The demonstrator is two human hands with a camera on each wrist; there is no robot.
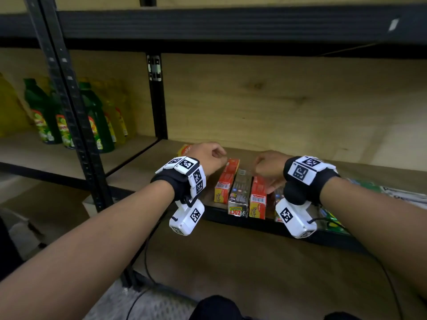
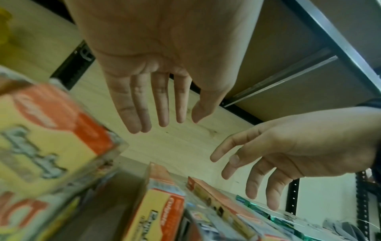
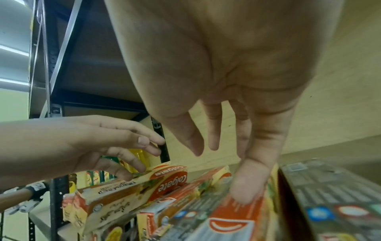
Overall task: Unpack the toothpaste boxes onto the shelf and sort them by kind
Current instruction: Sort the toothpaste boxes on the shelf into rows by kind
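Note:
Several toothpaste boxes lie side by side at the front of the wooden shelf (image 1: 323, 158): a red and yellow box (image 1: 225, 181), a dark silver box (image 1: 240, 192) and a red box (image 1: 258, 197). Another red and yellow box (image 1: 184, 148) lies partly hidden under my left hand (image 1: 209, 155). That hand (image 2: 160, 114) hovers over the boxes with straight fingers and holds nothing. My right hand (image 1: 268, 167) is spread open too, and one fingertip (image 3: 245, 194) touches the red box (image 3: 243, 215). The Colgate box (image 3: 169, 179) lies below my left hand (image 3: 123, 146).
Green and yellow dish soap bottles (image 1: 69, 118) stand in the bay to the left, behind a black upright (image 1: 158, 100). Green packs (image 1: 369, 188) lie on the shelf right of the boxes. A black beam (image 1: 231, 24) runs overhead. Bare board shows behind the boxes.

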